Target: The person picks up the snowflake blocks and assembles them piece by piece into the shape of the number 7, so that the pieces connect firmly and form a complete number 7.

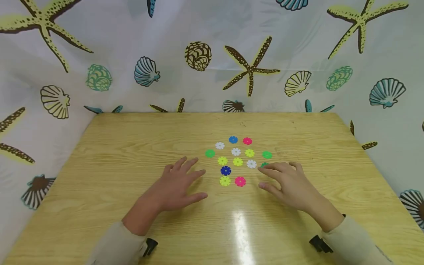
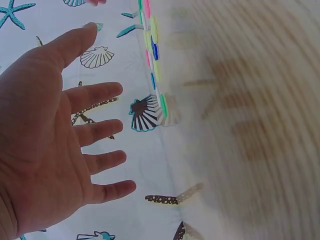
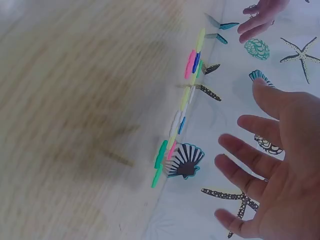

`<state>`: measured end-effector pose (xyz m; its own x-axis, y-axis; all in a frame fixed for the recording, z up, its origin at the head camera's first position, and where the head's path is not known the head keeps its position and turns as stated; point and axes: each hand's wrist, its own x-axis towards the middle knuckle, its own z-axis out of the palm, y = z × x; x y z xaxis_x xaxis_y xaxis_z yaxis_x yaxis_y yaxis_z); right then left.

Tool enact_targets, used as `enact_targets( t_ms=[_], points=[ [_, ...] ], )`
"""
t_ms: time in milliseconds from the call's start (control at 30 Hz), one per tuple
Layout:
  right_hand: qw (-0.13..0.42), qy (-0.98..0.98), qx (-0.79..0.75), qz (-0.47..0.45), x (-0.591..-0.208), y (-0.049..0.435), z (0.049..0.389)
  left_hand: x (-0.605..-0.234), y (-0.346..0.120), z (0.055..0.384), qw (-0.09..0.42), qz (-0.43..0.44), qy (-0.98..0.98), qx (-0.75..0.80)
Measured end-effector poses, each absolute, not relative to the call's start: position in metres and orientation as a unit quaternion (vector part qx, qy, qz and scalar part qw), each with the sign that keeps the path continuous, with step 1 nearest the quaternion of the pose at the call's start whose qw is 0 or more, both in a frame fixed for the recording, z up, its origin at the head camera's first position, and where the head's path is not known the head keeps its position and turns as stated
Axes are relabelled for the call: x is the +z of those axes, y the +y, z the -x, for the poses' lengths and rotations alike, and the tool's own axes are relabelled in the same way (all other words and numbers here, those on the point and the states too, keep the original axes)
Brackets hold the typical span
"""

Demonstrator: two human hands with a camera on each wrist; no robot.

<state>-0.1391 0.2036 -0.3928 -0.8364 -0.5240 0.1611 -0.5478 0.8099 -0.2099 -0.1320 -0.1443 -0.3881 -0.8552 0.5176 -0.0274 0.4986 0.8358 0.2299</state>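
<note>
Several flat, notched plastic discs lie spread on the wooden table in the head view. Among them are a dark blue disc, a pink disc, a white disc and a green disc. To their left, my left hand is held with fingers spread and nothing in it. My right hand is on the other side, fingers loosely extended and holding nothing. Its fingertips partly cover a dark green disc. Both wrist views show the palms bare, with the discs seen edge-on beyond the fingers.
The light wooden table reaches back to a white cloth printed with starfish and shells, which also hangs along both sides. A bright reflection shines on the tabletop between the forearms. Dark straps show at both sleeve cuffs.
</note>
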Motion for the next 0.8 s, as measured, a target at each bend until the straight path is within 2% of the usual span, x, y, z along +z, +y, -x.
enact_targets(
  t_ms=[300, 500, 800],
  points=[
    [0.026, -0.947, 0.144, -0.287, -0.395, 0.197, 0.142, -0.393, -0.135, 0.141, 0.041, -0.29, 0.947, 0.129],
    [-0.001, -0.946, 0.16, -0.282, -0.395, 0.19, 0.145, -0.394, -0.132, 0.147, 0.065, -0.288, 0.939, 0.175],
    [-0.002, -0.942, 0.171, -0.29, -0.397, 0.186, 0.151, -0.4, -0.131, 0.155, 0.095, -0.28, 0.933, 0.203]
  ],
)
